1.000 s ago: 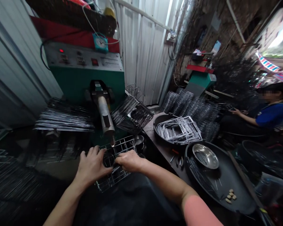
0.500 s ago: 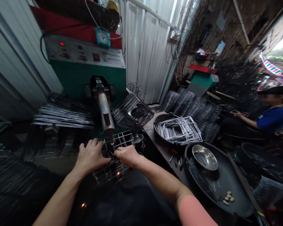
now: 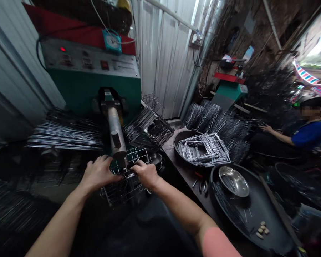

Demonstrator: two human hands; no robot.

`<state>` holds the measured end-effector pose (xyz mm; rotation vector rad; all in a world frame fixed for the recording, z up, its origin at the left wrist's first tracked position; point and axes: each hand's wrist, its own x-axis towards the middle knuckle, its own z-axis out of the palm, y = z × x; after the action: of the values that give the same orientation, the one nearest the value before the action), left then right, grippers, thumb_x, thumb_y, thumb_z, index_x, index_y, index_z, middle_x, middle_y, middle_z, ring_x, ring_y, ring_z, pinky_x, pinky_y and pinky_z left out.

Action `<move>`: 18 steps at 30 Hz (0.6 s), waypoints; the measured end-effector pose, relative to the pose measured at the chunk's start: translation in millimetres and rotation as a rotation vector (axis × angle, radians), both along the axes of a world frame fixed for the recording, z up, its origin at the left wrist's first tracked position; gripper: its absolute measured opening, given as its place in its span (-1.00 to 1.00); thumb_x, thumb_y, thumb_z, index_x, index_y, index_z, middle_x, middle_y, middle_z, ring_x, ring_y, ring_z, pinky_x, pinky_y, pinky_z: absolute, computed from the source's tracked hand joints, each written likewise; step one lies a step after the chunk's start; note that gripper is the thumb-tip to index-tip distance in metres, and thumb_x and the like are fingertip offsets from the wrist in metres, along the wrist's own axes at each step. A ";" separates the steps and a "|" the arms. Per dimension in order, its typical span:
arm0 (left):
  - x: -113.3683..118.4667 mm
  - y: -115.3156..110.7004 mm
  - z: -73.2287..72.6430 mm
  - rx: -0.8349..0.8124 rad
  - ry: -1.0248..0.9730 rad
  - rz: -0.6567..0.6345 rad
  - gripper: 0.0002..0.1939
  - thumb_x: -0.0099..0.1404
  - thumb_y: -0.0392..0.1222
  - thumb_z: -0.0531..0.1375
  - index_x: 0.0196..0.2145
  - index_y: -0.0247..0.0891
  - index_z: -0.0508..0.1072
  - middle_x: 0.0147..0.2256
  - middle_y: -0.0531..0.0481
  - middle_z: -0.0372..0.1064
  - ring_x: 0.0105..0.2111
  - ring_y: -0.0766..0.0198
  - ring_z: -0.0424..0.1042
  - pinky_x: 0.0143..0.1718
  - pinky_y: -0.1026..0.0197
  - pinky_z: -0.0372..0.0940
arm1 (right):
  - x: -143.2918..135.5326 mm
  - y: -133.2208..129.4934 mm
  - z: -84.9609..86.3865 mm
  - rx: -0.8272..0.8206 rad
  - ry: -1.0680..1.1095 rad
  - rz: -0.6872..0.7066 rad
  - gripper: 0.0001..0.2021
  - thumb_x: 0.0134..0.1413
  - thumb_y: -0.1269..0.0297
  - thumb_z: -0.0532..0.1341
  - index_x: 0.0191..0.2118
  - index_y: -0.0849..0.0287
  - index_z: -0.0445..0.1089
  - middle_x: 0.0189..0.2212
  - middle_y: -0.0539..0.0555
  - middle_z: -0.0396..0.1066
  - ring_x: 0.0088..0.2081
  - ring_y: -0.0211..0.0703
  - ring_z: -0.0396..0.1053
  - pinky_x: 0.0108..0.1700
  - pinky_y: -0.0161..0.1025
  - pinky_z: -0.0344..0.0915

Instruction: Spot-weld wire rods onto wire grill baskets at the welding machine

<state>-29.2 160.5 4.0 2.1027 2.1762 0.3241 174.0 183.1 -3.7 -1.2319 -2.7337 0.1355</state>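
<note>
Both hands hold a wire rack (image 3: 139, 154), a grid of thin metal rods, under the arm of a spot-welding machine (image 3: 89, 87). My left hand (image 3: 98, 174) grips its left side, thumb stretched toward the middle. On the right, my right hand (image 3: 146, 175) is closed with its fingers pinched at a rod near the welding tip. The machine's metal electrode arm (image 3: 115, 132) slopes down between the hands, and its tip meets the rack or stands just over it; I cannot tell which. The lower part of the rack is dark and partly hidden by my hands.
Stacked wire panels (image 3: 65, 134) lie left of the machine, wire frames (image 3: 149, 126) to its right. A black pan (image 3: 176, 150) holds metal frames. A tray (image 3: 267, 200) carries a steel bowl (image 3: 234, 181). Pliers (image 3: 203, 187) lie between. A person (image 3: 302, 134) sits at right.
Orange sparks seen below the rack and near my lap are gone. The view has shifted slightly, and both hands keep hold of the rack close to the tip.
</note>
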 end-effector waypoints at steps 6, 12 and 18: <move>-9.2 13.3 7.1 -0.027 -0.024 -0.007 -0.44 -0.01 -0.03 0.31 -0.05 -0.32 0.47 0.04 -0.34 0.40 0.09 -0.25 0.37 0.08 -0.21 0.25 | -11.3 14.0 -7.4 0.062 -0.005 0.020 -0.71 0.32 0.40 0.08 0.03 0.03 0.45 0.07 0.06 0.47 -0.15 -0.16 0.54 -0.35 -0.32 0.38; -9.7 20.1 -5.2 0.017 -0.095 -0.011 -0.43 -0.01 -0.06 0.31 -0.02 -0.30 0.46 0.01 -0.36 0.42 0.09 -0.31 0.36 0.10 -0.31 0.23 | -14.6 16.2 -9.8 -0.034 0.138 -0.013 -0.79 0.32 0.35 0.13 -0.04 0.06 0.48 0.04 0.10 0.46 -0.15 -0.14 0.53 -0.25 -0.28 0.40; -34.8 9.8 -23.8 0.168 -0.507 0.025 -0.03 -0.16 0.16 0.39 0.20 -0.21 0.29 0.36 -0.40 0.01 0.38 -0.44 -0.13 0.30 -0.56 -0.39 | 27.9 6.3 -56.0 -0.336 0.890 -0.305 -0.77 0.08 0.21 0.32 -0.14 0.14 0.43 -0.19 0.08 0.46 -0.14 -0.12 0.44 -0.12 -0.21 0.41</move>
<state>-64.0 170.3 -19.9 1.8043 1.9235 0.9536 201.9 189.4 -59.7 -1.2313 -1.7806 0.8906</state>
